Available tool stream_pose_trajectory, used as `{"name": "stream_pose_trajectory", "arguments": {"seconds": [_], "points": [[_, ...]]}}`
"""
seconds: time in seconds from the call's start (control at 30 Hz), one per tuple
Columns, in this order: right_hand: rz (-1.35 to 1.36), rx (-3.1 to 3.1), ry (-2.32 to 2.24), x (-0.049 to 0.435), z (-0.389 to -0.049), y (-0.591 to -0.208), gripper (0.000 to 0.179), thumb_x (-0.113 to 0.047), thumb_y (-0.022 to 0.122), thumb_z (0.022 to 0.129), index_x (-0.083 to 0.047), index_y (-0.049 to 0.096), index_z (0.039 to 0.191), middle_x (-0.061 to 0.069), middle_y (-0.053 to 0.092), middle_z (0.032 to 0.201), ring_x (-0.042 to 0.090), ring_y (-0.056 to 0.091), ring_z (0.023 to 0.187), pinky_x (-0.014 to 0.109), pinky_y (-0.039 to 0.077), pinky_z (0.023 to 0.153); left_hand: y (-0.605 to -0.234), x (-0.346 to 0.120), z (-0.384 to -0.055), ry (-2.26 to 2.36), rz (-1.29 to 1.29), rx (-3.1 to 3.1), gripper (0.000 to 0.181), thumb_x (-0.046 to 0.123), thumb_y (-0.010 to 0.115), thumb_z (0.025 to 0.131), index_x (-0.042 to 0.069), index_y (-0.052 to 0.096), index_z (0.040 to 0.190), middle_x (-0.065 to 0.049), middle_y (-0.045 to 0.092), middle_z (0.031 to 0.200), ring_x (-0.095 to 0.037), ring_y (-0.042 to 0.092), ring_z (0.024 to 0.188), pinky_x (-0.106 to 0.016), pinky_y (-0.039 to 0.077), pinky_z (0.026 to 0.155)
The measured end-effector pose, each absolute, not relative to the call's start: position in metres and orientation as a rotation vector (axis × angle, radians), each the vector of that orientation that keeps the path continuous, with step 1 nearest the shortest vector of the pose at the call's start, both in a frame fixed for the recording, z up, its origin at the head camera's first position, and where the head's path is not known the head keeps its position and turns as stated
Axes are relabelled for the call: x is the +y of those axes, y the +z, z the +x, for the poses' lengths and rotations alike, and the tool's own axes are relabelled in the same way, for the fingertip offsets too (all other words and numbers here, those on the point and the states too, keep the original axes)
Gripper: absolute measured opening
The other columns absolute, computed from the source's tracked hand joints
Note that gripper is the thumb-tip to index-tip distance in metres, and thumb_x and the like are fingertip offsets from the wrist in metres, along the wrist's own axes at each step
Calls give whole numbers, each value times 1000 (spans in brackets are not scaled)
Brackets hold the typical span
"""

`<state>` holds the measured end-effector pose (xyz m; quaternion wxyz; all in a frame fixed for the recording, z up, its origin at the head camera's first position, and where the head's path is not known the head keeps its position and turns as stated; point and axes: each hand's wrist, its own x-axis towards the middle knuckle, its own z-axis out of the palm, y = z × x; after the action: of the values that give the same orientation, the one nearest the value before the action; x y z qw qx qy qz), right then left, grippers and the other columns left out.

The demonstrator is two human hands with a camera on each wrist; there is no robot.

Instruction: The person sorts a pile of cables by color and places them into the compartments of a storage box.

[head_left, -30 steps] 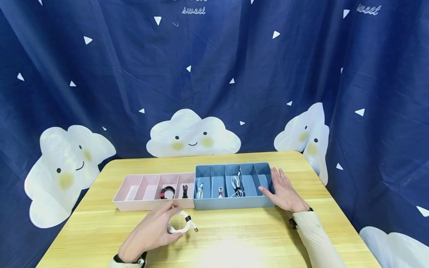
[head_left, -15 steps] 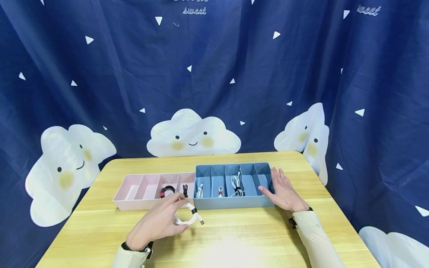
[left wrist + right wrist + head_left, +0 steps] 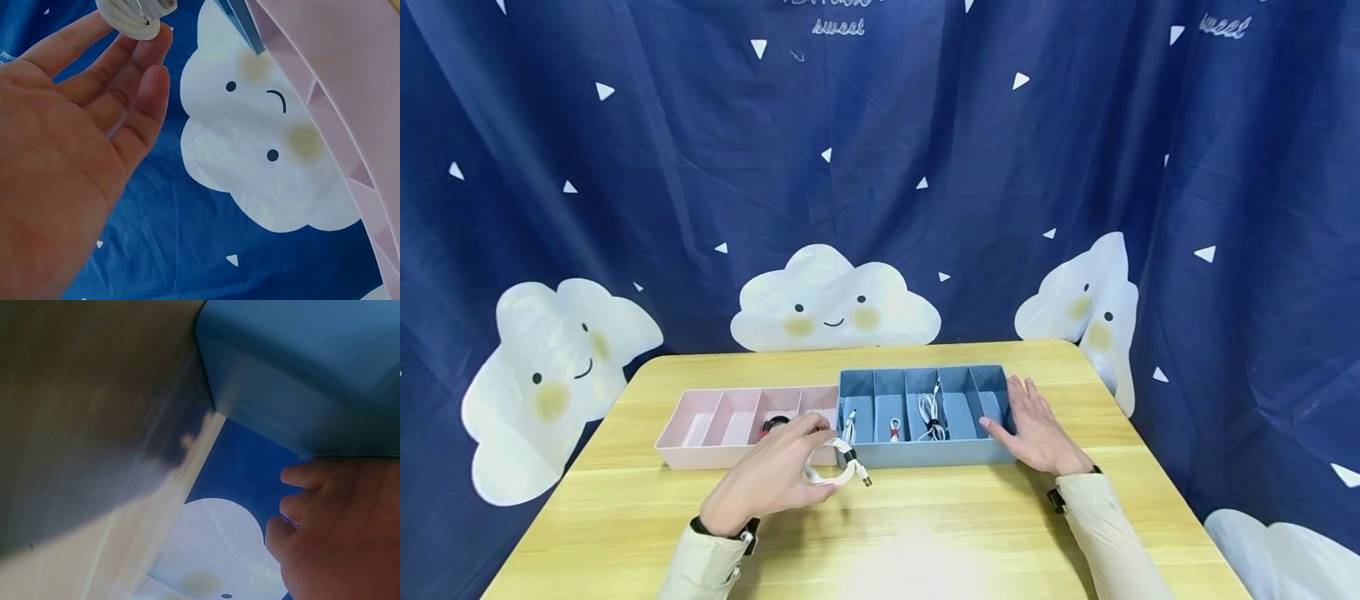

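My left hand [image 3: 771, 479] pinches a coiled white USB cable [image 3: 854, 461] bound with a black strap, holding it above the table just in front of where the two boxes meet. Its plug sticks out to the right. In the left wrist view the white coil [image 3: 134, 19] shows at the fingertips. At the right end of the blue divided box [image 3: 925, 454], my right hand [image 3: 1041, 433] rests with straight fingers along the side wall and the thumb over the front rim. The pink divided box [image 3: 715, 457] stands left of the blue one, partly covered by my left hand.
Inside the blue box lie a white cable [image 3: 848, 429] at left, a small white cable with a red tie [image 3: 894, 430] and a larger white cable [image 3: 932, 417]. A black cable [image 3: 775, 423] sits in the pink box. A dark blue curtain [image 3: 880, 167] hangs behind the table [image 3: 955, 517].
My left hand has moved to the right and slightly forward with the white USB cable, now nearer the blue box's front. The right hand stays at the blue box's end.
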<state>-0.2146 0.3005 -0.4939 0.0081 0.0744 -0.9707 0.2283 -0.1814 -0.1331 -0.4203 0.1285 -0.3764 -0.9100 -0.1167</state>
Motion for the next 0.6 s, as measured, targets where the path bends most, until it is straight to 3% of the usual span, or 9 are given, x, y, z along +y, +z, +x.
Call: {"name": "stream_pose_trajectory", "arguments": {"seconds": [0.23, 0.47, 0.6], "points": [[242, -3038, 713, 300, -215, -494, 104, -67, 45, 101, 6, 6, 163, 28, 7, 172, 48, -2, 160, 65, 6, 128, -416, -128, -189, -319, -1117, -2665, 65, 49, 84, 77, 9, 72, 127, -1, 64, 121, -14, 62, 107, -38, 54, 94], [238, -3038, 713, 301, -215, -494, 103, -67, 45, 101, 6, 6, 164, 27, 6, 172, 48, -3, 160, 65, 5, 128, -410, -122, -197, -364, -1154, -2666, 63, 48, 83, 78, 10, 72, 127, 0, 62, 119, -11, 59, 94, -31, 54, 82], [239, -3040, 708, 300, -215, -494, 103, -67, 45, 101, 6, 6, 163, 28, 7, 172, 48, -2, 160, 66, 5, 128, -407, -118, -200, -377, -1178, -2648, 61, 47, 84, 77, 10, 73, 125, 0, 62, 117, -12, 60, 99, -32, 55, 86]]}}
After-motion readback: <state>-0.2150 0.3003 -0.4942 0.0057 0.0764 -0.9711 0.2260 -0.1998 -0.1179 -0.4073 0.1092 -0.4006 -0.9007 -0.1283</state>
